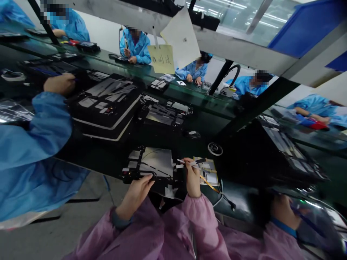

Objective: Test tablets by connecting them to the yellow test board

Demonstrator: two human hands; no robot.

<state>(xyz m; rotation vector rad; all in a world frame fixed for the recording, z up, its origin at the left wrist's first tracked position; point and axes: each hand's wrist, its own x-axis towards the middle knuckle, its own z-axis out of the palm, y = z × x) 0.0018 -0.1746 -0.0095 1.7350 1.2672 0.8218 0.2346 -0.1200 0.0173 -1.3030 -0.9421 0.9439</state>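
A flat electronic assembly (155,160), with a silvery plate in a black frame, lies on the dark green bench in front of me. My left hand (138,193) grips its near edge, thumb on top and the other fingers partly hidden. At its right end, my right hand (193,178) is closed around thin white strips with a black piece (200,161); their exact kind cannot be made out. Just right of that hand lies a small flat board (210,175), with a yellow-orange cable (208,183) running from it.
Stacked assemblies on black trays (108,97) stand at the left; another assembly (164,113) lies behind mine. A tall black stack (271,151) rises at the right, near a tape roll (215,148). Co-workers' arms (51,119) reach in from both sides. A metal shelf beam crosses overhead.
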